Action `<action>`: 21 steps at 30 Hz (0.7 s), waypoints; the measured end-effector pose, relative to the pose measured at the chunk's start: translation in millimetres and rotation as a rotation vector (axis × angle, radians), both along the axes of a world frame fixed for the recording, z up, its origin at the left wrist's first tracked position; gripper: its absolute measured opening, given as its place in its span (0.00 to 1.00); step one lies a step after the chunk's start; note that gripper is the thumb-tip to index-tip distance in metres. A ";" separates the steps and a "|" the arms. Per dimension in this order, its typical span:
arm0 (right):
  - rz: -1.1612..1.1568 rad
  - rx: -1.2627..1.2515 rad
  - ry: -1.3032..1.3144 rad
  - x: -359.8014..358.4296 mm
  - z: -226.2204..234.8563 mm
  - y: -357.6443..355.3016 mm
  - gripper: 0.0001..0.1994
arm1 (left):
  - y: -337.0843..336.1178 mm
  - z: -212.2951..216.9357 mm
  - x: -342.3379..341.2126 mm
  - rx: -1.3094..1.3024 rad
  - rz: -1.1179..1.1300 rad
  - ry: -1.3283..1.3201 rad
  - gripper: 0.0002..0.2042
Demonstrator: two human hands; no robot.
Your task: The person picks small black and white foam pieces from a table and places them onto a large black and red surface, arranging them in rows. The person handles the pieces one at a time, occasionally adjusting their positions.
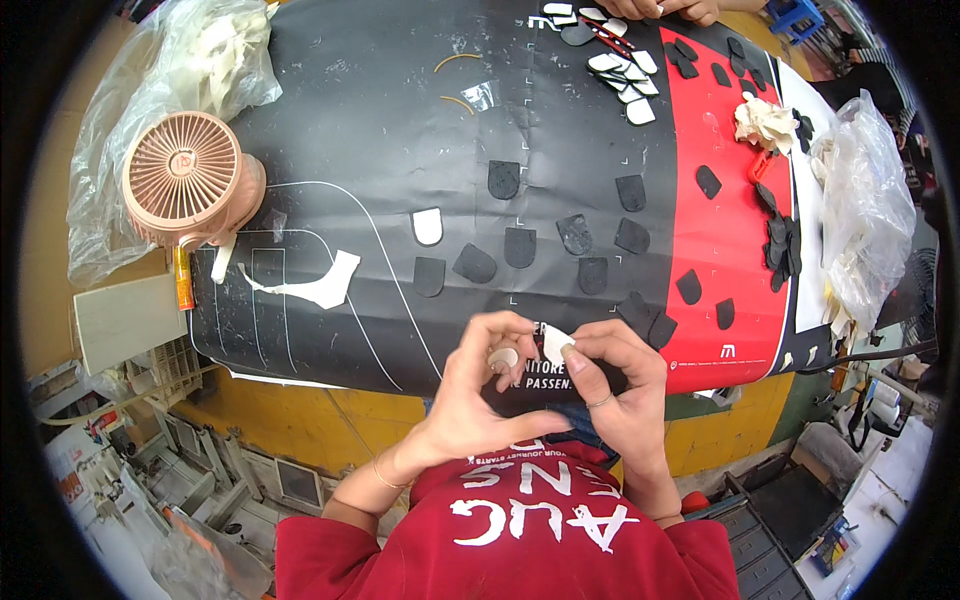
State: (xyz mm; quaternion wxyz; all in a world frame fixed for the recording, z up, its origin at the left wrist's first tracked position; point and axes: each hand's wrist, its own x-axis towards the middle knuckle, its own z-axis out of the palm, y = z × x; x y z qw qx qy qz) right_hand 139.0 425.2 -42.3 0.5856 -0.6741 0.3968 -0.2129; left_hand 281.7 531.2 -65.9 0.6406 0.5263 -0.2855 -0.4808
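My right hand [620, 385] pinches a small white piece [557, 345] between thumb and forefinger, just over the table's near edge. Close beside it is my left hand [465, 400], with its thumb stretched away and its fingers curled about a small, pale, rounded piece [503, 358]. The left fingertips come near the white piece; whether they touch it I cannot tell. Beyond my hands, several black round-ended patches [520, 247] lie scattered on the black mat [370, 130]. A white patch [427, 227] of the same shape lies among them.
A pink fan [190, 175] stands at the left beside a plastic bag of white scraps [215, 60]. A torn white strip [325, 285] lies nearer. White patches [625, 75] are heaped far right of centre, near another person's hands [665, 8]. Black patches [780, 245] pile beside a clear bag [870, 200].
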 end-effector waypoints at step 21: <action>0.260 0.075 -0.033 4.1 -7.5 -2.4 0.08 | 24.3 -9.1 3.5 0.133 0.084 -0.069 0.10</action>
